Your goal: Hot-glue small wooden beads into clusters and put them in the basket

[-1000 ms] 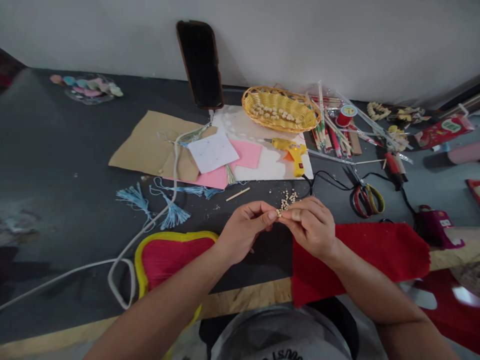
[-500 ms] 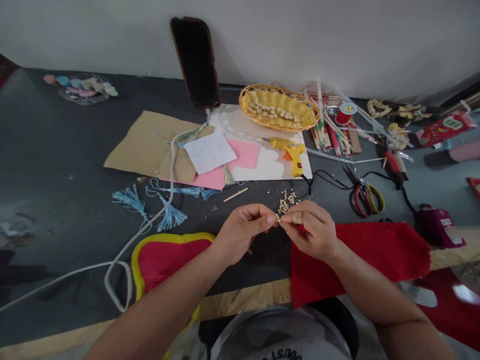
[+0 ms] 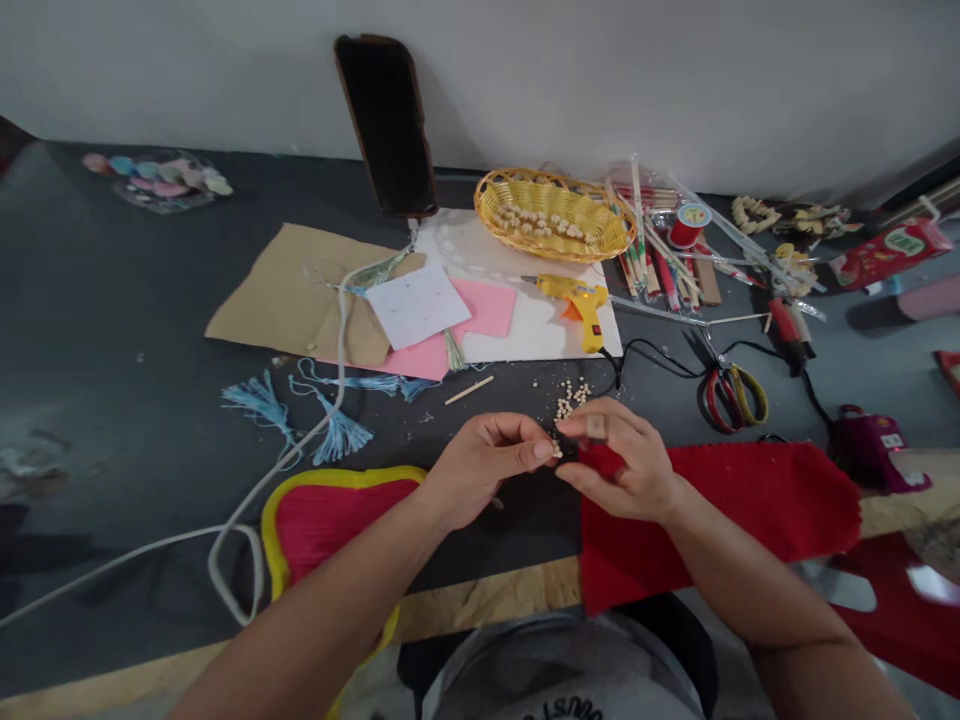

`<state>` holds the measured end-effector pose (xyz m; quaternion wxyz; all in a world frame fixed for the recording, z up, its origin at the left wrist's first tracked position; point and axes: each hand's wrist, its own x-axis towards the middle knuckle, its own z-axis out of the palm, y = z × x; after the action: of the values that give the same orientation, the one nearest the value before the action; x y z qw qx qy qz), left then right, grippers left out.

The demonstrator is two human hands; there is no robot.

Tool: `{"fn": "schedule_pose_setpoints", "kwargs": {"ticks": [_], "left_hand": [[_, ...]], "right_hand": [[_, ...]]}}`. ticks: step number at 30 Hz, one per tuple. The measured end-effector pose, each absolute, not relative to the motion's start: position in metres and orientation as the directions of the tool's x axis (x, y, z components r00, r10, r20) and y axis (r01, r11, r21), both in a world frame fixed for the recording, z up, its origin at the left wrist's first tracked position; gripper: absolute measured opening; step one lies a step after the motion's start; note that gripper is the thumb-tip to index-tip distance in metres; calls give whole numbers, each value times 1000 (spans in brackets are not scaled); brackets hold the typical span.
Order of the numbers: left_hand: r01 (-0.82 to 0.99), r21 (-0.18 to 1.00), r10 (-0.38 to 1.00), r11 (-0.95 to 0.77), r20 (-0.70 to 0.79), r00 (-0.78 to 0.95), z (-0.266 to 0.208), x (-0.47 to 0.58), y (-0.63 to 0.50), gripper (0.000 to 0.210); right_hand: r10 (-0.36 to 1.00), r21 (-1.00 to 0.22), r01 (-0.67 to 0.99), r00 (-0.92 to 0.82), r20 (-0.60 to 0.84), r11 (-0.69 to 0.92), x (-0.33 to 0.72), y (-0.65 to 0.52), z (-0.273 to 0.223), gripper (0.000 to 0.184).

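Note:
Between the thumb and forefinger of my left hand (image 3: 491, 462) is a small cluster of pale beads (image 3: 556, 450). My right hand (image 3: 624, 455) is just to the right, its thumb and forefinger parted, with nothing visible between them. A band circles one of its fingers. Loose cream beads (image 3: 571, 396) lie in a small pile on the dark table behind my hands. Under my right wrist is a red cloth (image 3: 720, 500). A short thin stick (image 3: 469, 390) lies beyond my left hand.
A yellow glue gun (image 3: 577, 300) rests on a white board (image 3: 495, 349); its cord runs right past the scissors (image 3: 727, 390). Farther back are a wicker basket (image 3: 517, 235) with bead clusters and a leaning phone (image 3: 390, 125). Blue tassels (image 3: 341, 437) and a white cable (image 3: 285, 455) lie left.
My right thumb and forefinger have come apart and drawn off the bead cluster. My left hand keeps its pinch in nearly the same place.

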<state>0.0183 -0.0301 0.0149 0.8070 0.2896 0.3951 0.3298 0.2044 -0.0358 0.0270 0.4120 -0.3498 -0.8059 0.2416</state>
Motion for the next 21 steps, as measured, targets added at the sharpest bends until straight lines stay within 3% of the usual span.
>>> {"fn": "schedule_pose_setpoints", "kwargs": {"ticks": [3,9,21], "left_hand": [[-277,705,721,652,-464,516,15,17,-29,28],[-255,703,692,664,-447,566,12,16,-29,27],[-243,724,716,646,-464,522,12,16,-30,26]], "right_hand": [[758,-728,291,-459,463,621,207,-36,26,34],[763,-773,206,-437,476,600,206,-37,24,21],[725,-625,371,-405,558,687,205,-36,23,16]]}}
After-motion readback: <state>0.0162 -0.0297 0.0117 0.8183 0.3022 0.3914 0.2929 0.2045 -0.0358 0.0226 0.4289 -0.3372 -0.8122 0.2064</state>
